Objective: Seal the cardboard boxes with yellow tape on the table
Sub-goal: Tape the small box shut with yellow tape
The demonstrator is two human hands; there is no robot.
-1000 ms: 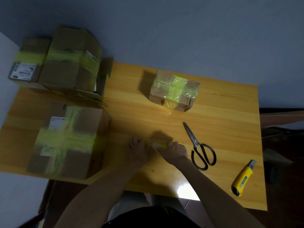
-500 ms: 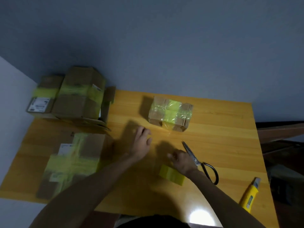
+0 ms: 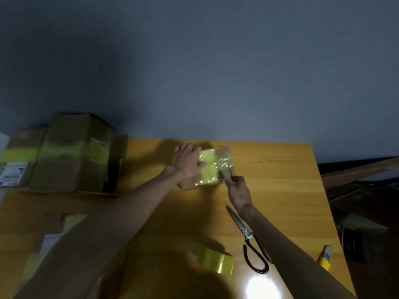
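A small cardboard box [image 3: 216, 167], wrapped in glossy yellow tape, sits at the far middle of the wooden table [image 3: 280, 180]. My left hand [image 3: 187, 162] lies flat on its top left side, fingers straight. My right hand [image 3: 238, 190] has its fingers curled at the box's near right corner and seems to pinch it there. The yellow tape roll [image 3: 216, 261] lies by itself on the table near me, between my two forearms.
Black-handled scissors [image 3: 246, 229] lie beside my right forearm, and a yellow utility knife [image 3: 325, 257] rests at the right edge. Taped boxes [image 3: 73, 154] are stacked at the far left. Another taped box [image 3: 51, 239] sits near left, partly under my left arm.
Both hands left the tape roll near me and reached forward to the small box; the left now lies on its top, the right is at its corner. The view has tilted upward.
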